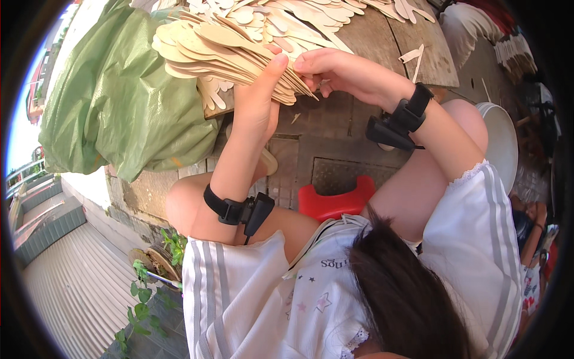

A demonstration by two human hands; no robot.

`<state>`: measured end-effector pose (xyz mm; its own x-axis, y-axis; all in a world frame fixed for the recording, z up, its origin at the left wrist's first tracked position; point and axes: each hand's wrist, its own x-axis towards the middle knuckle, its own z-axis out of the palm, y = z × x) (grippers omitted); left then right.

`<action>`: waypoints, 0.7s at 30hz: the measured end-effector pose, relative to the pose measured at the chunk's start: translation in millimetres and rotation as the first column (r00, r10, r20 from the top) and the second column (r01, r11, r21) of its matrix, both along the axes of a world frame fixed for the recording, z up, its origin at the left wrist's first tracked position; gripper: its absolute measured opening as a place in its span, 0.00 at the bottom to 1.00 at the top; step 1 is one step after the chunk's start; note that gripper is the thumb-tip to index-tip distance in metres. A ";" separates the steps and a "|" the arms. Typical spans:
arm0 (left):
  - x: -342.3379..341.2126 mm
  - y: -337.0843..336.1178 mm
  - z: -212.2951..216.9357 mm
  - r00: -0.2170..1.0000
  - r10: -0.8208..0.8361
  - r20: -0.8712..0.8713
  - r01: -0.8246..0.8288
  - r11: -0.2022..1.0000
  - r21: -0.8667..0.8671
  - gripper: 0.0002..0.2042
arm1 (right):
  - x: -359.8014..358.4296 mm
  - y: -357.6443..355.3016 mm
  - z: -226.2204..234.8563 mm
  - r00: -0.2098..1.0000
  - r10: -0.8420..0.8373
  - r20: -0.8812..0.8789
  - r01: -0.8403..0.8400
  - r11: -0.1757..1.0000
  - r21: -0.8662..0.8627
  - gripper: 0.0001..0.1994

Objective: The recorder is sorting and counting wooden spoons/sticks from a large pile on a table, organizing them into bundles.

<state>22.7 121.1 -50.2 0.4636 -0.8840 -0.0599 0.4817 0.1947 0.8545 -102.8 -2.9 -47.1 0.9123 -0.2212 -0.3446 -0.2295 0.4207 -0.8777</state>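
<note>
My left hand [256, 102] grips a thick fanned stack of flat wooden spoons [221, 54], thumb up against the handle ends. My right hand [341, 70] pinches the narrow handle tips at the right end of the same stack. Both wrists carry black strapped devices. Many more loose wooden spoons [299, 15] lie spread on the worn wooden tabletop [382, 42] just beyond the stack.
A large green plastic sack [125, 96] bulges at the left of the table. A red plastic stool [336, 200] sits between my knees on paving stones. A white round bucket lid [501, 140] stands at right. A potted plant [156, 263] is at lower left.
</note>
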 end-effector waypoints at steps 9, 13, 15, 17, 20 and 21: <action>-1.9 -2.1 6.3 0.999 -0.001 0.041 0.002 1.000 -0.018 0.16 | -11.1 -50.9 -17.6 0.982 -0.182 -0.043 0.076 0.600 -0.797 0.19; -0.9 2.0 10.3 0.998 -0.060 0.023 0.060 0.998 0.018 0.17 | -26.8 -60.9 -40.1 0.942 -0.335 -0.025 -0.047 -0.058 -0.997 0.17; 1.9 3.5 10.3 0.996 -0.087 0.025 0.087 0.996 0.007 0.18 | -25.7 -62.4 -43.2 0.933 -0.355 -0.056 -0.095 -0.094 -0.991 0.16; 3.8 4.3 8.0 0.994 -0.108 0.029 0.109 0.994 -0.003 0.18 | -18.6 -62.6 -37.3 0.910 -0.322 -0.262 -0.238 0.111 -0.965 0.14; 7.6 6.2 4.0 0.989 -0.132 0.063 0.133 0.991 -0.012 0.18 | -20.1 -65.9 -36.0 0.932 -0.294 -0.214 -0.147 0.234 -0.961 0.13; 8.0 6.0 3.0 0.989 -0.126 0.073 0.126 0.992 0.006 0.18 | -20.9 -66.1 -33.7 0.931 -0.295 -0.214 -0.148 0.233 -0.961 0.13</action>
<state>30.7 127.1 -47.3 0.3519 -0.9355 -0.0313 0.4388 0.1354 0.8883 -123.7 -69.0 -80.8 0.7674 -0.6397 -0.0429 -0.5683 -0.6477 -0.5074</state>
